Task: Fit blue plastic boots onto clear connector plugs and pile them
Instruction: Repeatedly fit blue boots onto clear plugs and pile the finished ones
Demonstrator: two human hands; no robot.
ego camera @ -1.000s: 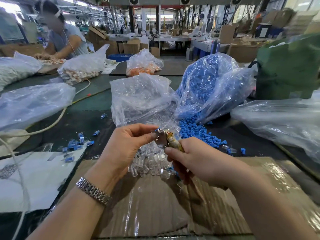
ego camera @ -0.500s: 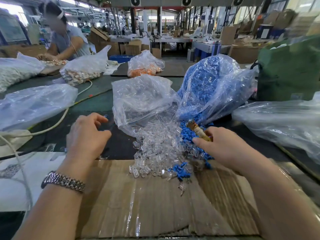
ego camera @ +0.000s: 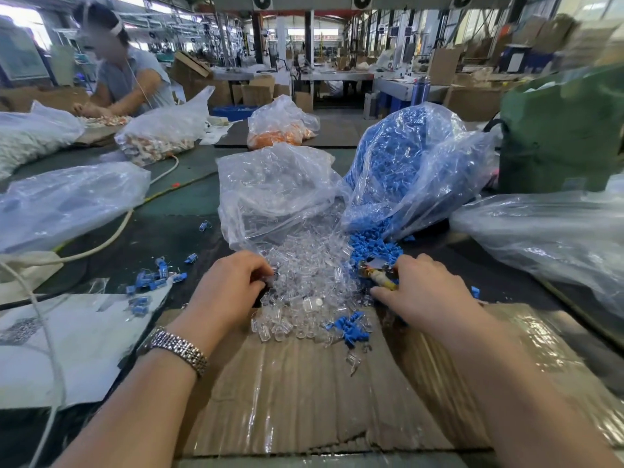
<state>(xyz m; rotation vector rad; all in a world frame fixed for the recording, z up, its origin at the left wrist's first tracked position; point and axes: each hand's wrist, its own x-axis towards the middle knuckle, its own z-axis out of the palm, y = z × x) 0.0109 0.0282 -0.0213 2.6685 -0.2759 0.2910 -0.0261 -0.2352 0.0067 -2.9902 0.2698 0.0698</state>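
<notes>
While the left hand (ego camera: 233, 285) reaches into the near left edge of the heap of clear plugs (ego camera: 310, 275), its fingers are curled down among them, and whether they have pinched a plug cannot be told from this angle. A metal watch (ego camera: 177, 349) sits on that wrist. The right hand (ego camera: 422, 292) is closed around a small yellowish tool (ego camera: 376, 275) with a metal tip, which points left toward the plugs, and its fingertips touch the spilled blue boots (ego camera: 374, 244) just beyond the thumb. The plug heap lies between the two hands and runs back into an open clear bag (ego camera: 270, 187); beside that, beyond the right hand, a second bag (ego camera: 412, 163) is full of blue boots. A few more boots (ego camera: 349, 329) lie on the near edge of the plug heap, on the taped cardboard sheet (ego camera: 304, 400) under both forearms. Well to the left of the left hand, a loose pile of finished plugs with blue boots (ego camera: 152, 282) sits on the dark table (ego camera: 158, 231), near a white sheet (ego camera: 67, 349) and a white cable (ego camera: 111, 231). Far beyond the left hand another person (ego camera: 128, 79) works at bags of parts.
</notes>
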